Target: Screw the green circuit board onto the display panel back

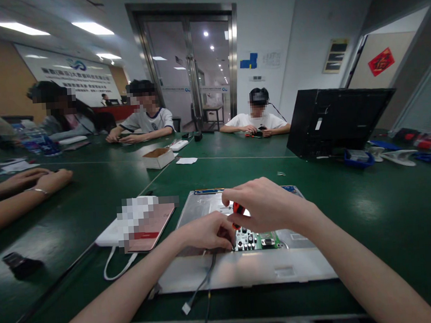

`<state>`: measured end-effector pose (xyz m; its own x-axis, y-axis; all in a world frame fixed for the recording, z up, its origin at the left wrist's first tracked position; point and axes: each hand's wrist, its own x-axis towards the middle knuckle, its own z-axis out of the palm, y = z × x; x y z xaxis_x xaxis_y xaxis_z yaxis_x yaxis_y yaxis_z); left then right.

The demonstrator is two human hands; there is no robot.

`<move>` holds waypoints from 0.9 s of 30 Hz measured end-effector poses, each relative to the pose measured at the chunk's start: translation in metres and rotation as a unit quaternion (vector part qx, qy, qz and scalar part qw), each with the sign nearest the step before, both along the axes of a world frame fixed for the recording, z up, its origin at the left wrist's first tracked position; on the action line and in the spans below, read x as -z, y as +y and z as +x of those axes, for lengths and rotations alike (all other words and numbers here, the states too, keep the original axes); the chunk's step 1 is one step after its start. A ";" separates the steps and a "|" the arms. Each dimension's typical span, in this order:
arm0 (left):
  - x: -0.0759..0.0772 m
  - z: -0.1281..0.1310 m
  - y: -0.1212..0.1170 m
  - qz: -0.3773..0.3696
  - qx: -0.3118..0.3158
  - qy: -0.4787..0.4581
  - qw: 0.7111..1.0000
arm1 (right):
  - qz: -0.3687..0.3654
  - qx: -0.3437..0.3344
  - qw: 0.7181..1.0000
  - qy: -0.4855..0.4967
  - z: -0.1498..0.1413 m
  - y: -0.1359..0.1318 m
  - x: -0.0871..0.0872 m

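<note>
A flat metal display panel lies on the table before me, with a green circuit board on its middle. My right hand is above the board, its fingers wrapped round the red and black handle of a screwdriver. Bent fingers of my left hand press together at the board's left edge, just below the handle. Whatever they pinch is hidden, and so is the screwdriver's tip. Loose dark cables run from under my left hand over the panel's front edge, one ending in a white connector.
Left of the panel lie a pink phone and a white power bank with a cable. Farther off are a small open box, a black monitor casing and a blue tray. Co-workers sit around the green table; one's hands rest at left.
</note>
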<state>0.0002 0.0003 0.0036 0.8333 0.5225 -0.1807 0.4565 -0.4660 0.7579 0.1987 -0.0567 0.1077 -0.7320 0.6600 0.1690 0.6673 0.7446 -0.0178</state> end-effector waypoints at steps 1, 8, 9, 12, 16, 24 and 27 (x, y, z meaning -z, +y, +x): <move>-0.001 0.000 0.000 -0.001 0.003 0.002 1.000 | 0.003 0.004 1.000 -0.004 0.000 0.000 0.000; -0.001 0.000 0.000 0.015 0.007 0.005 1.000 | -0.008 -0.017 1.000 0.006 0.002 -0.002 -0.001; 0.000 0.000 0.000 0.020 0.008 0.002 1.000 | -0.011 -0.021 1.000 0.009 0.002 -0.003 -0.001; 0.003 -0.001 0.001 0.023 0.005 0.000 1.000 | -0.018 -0.020 1.000 0.011 0.001 -0.003 -0.001; 0.003 -0.002 0.001 0.013 -0.003 0.005 1.000 | -0.009 -0.012 1.000 0.007 0.000 -0.002 -0.001; 0.001 -0.001 0.001 -0.001 -0.008 0.017 1.000 | 0.010 0.005 1.000 -0.010 -0.001 0.000 -0.001; 0.001 -0.002 -0.001 -0.006 -0.012 0.014 1.000 | 0.003 -0.007 1.000 0.001 0.000 -0.001 0.000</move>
